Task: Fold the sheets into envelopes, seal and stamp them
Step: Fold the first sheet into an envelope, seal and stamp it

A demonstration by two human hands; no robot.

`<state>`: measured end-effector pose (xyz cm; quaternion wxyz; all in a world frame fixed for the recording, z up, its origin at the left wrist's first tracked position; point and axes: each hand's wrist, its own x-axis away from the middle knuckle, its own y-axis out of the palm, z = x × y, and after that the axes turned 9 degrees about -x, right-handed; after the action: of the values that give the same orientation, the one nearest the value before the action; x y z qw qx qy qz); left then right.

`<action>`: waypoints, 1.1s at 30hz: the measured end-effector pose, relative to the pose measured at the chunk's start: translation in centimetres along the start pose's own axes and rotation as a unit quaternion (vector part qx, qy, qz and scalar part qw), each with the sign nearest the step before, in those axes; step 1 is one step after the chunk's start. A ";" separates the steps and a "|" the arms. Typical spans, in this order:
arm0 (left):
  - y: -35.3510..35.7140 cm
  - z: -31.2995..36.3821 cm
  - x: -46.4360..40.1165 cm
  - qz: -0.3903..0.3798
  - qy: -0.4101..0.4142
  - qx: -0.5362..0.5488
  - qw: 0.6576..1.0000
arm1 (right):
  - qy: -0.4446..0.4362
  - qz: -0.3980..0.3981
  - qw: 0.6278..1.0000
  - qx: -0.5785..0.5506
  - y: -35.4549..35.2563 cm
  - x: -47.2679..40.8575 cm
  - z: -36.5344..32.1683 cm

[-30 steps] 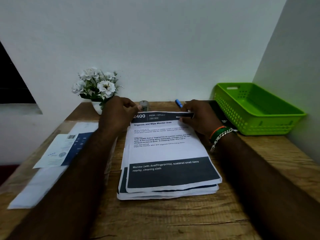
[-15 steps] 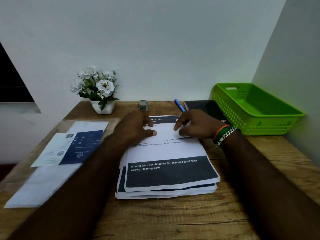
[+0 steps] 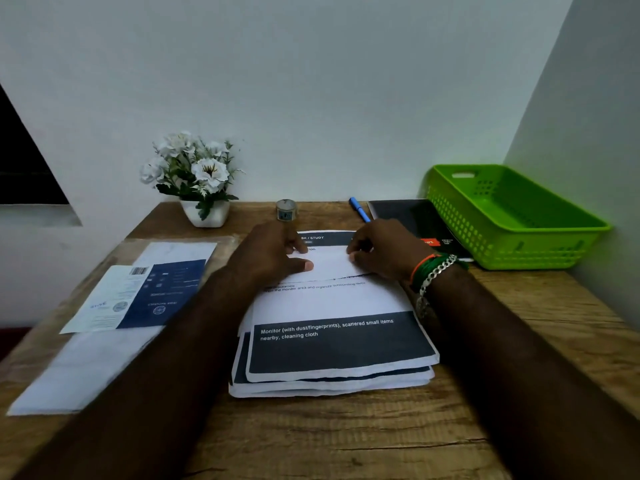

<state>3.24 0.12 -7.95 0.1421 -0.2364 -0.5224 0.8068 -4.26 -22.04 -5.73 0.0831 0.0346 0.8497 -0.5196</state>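
Both my forearms reach forward over the wooden desk (image 3: 346, 438). My left hand (image 3: 273, 258) lies palm-down on the folded-over far end of the top sheet (image 3: 332, 299), fingers fairly straight and pressing, thumb extended flat toward the right. My right hand (image 3: 384, 254) rests on the flap's right side, fingers curled down with tips pressing the paper; no pinch visible. The sheet tops a stack (image 3: 329, 386) at desk centre, long axis running away from me, dark printed band nearest me, folded end pointing to the wall. Envelopes (image 3: 114, 317) lie to the left.
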 end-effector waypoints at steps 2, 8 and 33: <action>0.0 0.0 0.0 0.000 -0.001 0.004 1.000 | 0.027 0.004 1.000 0.010 -0.4 -0.1 0.4; 0.0 0.8 0.1 0.005 0.000 -0.021 1.000 | 0.047 0.006 0.999 0.021 0.0 -0.4 0.5; 1.0 1.5 0.4 -0.015 -0.026 -0.139 0.990 | 0.044 0.009 0.999 0.029 0.3 -0.3 0.5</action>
<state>2.13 -1.29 -8.42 0.1059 -0.2251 -0.6365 0.7301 -3.82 -22.37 -6.19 0.0491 0.0670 0.8370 -0.5409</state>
